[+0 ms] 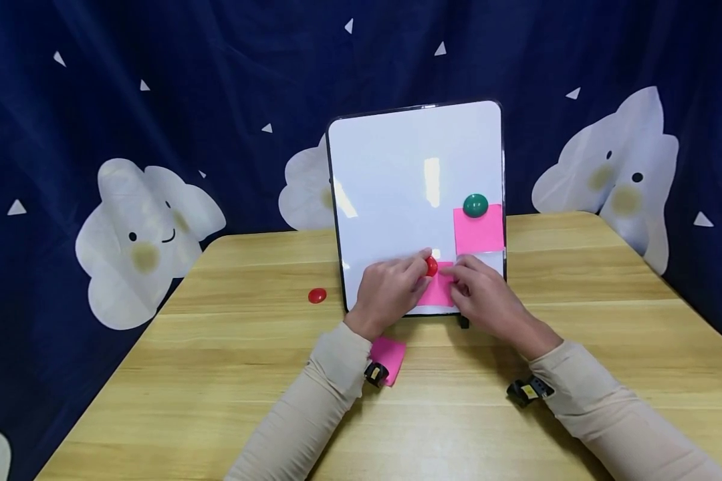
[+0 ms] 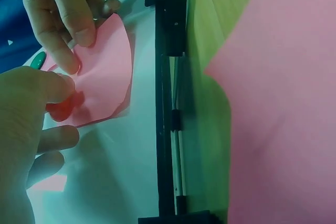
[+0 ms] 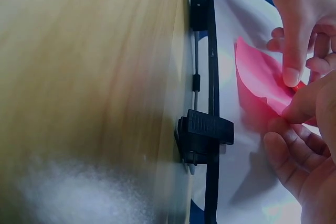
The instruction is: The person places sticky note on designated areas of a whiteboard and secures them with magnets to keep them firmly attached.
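On the table (image 1: 216,374), an upright whiteboard (image 1: 397,174) stands near the far edge. At its lower part the left hand (image 1: 388,294) pinches a red magnet (image 1: 431,266) against the top of a pink note (image 1: 438,291), while the right hand (image 1: 487,297) pinches the note's edge with fingertips (image 3: 290,74), curling the paper away from the board. Higher right, a green magnet (image 1: 475,205) pins a second note (image 1: 478,230). A spare red magnet (image 1: 317,295) lies left of the board; another pink note (image 1: 391,357) lies under the left wrist.
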Motion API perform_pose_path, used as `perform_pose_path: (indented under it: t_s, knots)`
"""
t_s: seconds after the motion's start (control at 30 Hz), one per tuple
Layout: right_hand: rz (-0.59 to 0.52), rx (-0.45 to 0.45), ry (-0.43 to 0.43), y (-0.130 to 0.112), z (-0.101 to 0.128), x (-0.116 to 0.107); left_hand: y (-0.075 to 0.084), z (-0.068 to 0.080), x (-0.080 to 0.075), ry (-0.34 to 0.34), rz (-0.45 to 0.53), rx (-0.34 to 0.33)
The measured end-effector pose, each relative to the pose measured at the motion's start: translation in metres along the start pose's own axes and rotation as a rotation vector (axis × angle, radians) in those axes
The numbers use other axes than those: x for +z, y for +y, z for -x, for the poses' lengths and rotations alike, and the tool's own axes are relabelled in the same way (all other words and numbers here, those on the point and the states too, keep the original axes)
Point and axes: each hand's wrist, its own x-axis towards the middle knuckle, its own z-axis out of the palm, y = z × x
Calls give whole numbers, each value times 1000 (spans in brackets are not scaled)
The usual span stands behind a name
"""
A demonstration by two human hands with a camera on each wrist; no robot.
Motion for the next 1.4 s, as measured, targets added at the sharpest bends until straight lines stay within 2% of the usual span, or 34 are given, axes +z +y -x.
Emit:
perform_pose_path:
  t_s: [0.33, 0.6, 1.4]
  knots:
    - [8, -16, 12, 3, 2, 1, 3, 0, 4, 16, -23, -4]
    - [16, -22, 13, 4, 1, 1, 5, 0, 5, 1, -41, -24]
    - [18, -39, 31, 3, -1, 2, 4, -1, 4, 2, -61, -24]
